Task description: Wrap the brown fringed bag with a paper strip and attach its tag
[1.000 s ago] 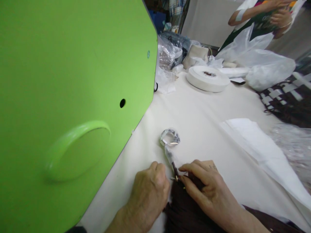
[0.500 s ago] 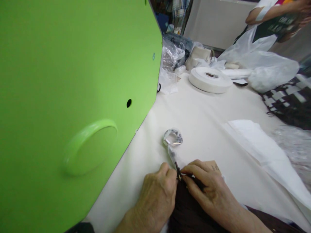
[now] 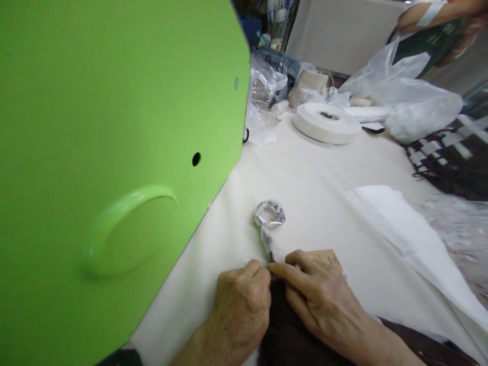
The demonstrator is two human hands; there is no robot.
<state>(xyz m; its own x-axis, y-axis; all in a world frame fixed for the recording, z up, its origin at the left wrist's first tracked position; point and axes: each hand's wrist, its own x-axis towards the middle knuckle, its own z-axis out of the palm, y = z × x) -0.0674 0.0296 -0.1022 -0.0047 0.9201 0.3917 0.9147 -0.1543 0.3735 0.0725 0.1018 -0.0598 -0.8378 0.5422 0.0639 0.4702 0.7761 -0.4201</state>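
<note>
Dark brown fabric lies below and between my hands on the white table. My left hand is closed in a fist at the fabric's top left edge, its fingertips hidden. My right hand is bent over the fabric's top edge, its index finger reaching across to my left knuckles. A ring wrapped in clear film rests just beyond, joined to the fabric by a narrow wrapped strap. Partly under my right hand lies a tan card with small print.
A large green panel stands at the left. Farther back are a white tape roll, clear plastic bags and a beige bag. White sheeting and a black-and-white woven item lie right. Another person's arm shows at upper right.
My right index finger has moved left over the strap's base, covering the metal bit that showed between my hands. The view has shifted slightly; my left hand stays at the fabric.
</note>
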